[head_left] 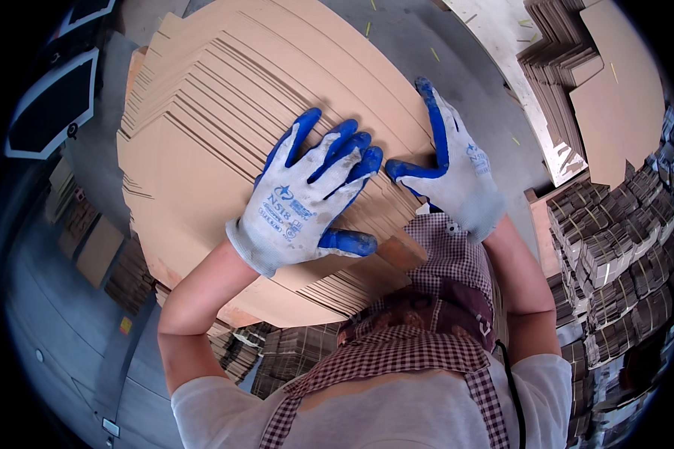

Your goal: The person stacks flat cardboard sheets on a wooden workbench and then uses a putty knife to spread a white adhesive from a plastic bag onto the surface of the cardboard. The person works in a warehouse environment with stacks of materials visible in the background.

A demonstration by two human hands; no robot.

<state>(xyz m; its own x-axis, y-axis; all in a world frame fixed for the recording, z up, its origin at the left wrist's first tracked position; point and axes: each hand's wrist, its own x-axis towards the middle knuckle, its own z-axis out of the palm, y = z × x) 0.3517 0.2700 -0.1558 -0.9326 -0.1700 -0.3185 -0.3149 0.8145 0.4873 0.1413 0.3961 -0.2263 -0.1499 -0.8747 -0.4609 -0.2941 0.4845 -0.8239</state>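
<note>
A wide stack of flat brown cardboard sheets (202, 142) lies in front of me, its layers fanned in overlapping steps. My left hand (299, 194), in a white glove with blue-coated fingers and palm, rests on top of the stack. Its fingers are stretched out and apart, pointing up and to the right. At the stack's right edge is my right hand (453, 165) in a matching glove. Its thumb points toward the sheets and its index finger reaches up along the edge; the other fingers are hidden behind. Neither hand visibly grasps a sheet.
Another stack of cut cardboard (621, 90) stands at the upper right. Strapped cardboard bundles (614, 247) are piled along the right side. More bundles (296, 355) sit below the stack's near edge. Yellow strips (435, 55) are scattered on the grey floor (472, 90).
</note>
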